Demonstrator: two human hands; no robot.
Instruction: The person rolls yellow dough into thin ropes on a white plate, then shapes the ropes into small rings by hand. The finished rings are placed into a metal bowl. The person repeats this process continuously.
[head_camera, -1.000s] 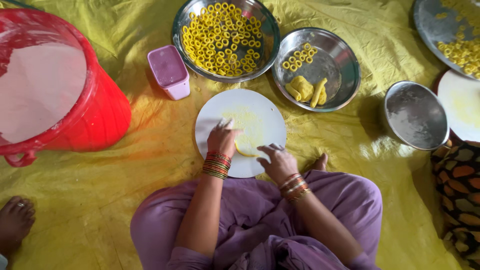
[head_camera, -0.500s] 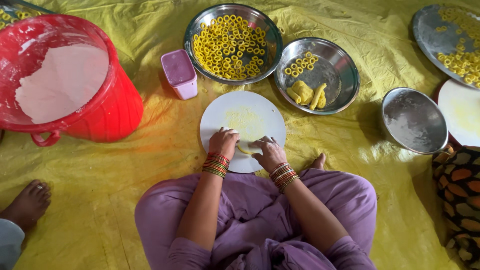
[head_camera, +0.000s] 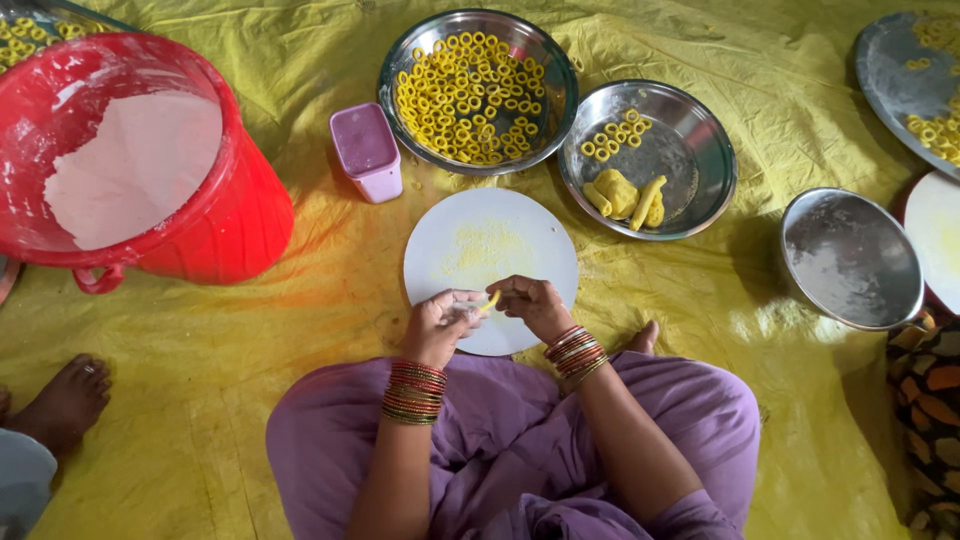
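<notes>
Hands (head_camera: 490, 310) now lifted, pinching dough strip (head_camera: 491, 300), white board (head_camera: 490, 240), yellow sheet (head_camera: 300, 330)

- Sheet (head_camera: 300, 400) underneath: yellow.
- Bucket (head_camera: 235, 215), far left: red, with pale powder inside.
- Round board (head_camera: 455, 235): white, dusted yellow.
- Small container (head_camera: 366, 150): lilac.
- Dough rings (head_camera: 470, 85): yellow, in a silver bowl (head_camera: 400, 70).
- Bangles (head_camera: 412, 390): red, green, gold.
- Trousers (head_camera: 320, 440): purple.

A crumpled yellow plastic sheet (head_camera: 250, 400) covers the whole floor, creased and wrinkled throughout. Light is soft and even, with a reddish glow cast on the sheet beside the red plastic bucket (head_camera: 215, 225) at upper left.
</notes>
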